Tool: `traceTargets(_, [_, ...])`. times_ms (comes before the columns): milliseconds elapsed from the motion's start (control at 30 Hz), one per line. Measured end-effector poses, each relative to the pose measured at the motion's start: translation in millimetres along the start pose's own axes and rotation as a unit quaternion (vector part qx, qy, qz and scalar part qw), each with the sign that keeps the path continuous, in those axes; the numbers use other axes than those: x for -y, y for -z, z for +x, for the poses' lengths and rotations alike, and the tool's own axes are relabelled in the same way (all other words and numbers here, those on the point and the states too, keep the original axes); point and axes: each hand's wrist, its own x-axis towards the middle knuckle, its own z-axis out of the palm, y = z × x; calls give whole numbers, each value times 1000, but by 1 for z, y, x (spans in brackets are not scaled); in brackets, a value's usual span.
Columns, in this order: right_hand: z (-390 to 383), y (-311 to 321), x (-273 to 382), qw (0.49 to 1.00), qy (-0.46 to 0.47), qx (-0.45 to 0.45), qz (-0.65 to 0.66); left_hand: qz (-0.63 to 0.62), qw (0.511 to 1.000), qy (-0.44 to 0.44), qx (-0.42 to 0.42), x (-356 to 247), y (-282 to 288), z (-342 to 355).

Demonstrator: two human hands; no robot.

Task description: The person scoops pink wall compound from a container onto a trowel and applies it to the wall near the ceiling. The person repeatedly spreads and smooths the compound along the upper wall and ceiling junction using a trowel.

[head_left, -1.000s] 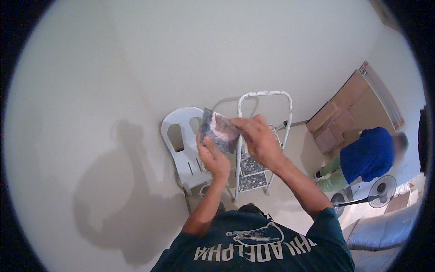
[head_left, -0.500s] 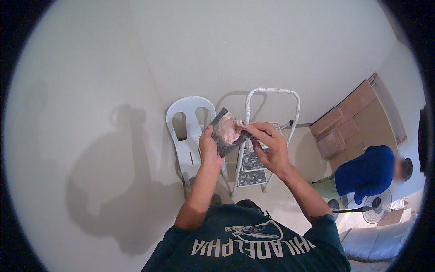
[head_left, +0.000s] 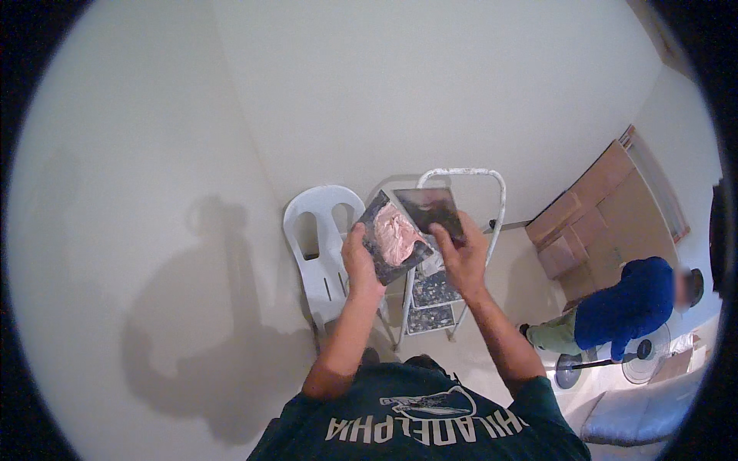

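Note:
My left hand grips a dark, flat putty spreader by its left edge. A thick mound of pinkish putty lies on its upper face. In my right hand is a second dark, thin, roughly square spreader, tilted, with the thumb pressed on its face. The second spreader is just right of the putty, above the first one's right edge; whether the two touch I cannot tell. Both hands are raised in front of my chest.
Beyond my hands stand a white plastic chair and a white-framed step ladder, near a pale wall. At the right, a person in blue bends near a fan. Brown boards lean behind; a plastic-wrapped bundle lies lower right.
My right hand has turned its spreader so that its broad face shows, up and away from the putty. The putty now looks more heaped. The person in blue has shifted slightly lower in view.

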Motion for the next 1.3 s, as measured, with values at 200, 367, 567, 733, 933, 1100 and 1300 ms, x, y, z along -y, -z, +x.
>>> traceTargets(200, [-5,-20,-1,982,176,42,-50,66,996,-57,32,14,3,0])
traceTargets(367, [7,-4,-40,981,43,153,-116,111,988,-100,40,2,-9,-21])
traceTargets(567, [8,30,-79,762,-354,137,525,29,999,-28,15,-8,27,24])
traceTargets(733, [-16,1,-63,693,-434,219,533,113,987,73,89,45,57,41])
traceTargets(933, [5,22,-92,814,-388,-4,432,58,994,-67,70,-8,8,19])
traceTargets(1100, [-13,14,-54,930,-300,68,199,87,981,-170,46,2,-15,4])
traceTargets(1300, [-10,8,-51,945,-247,-2,216,416,839,-295,189,14,-17,-14])
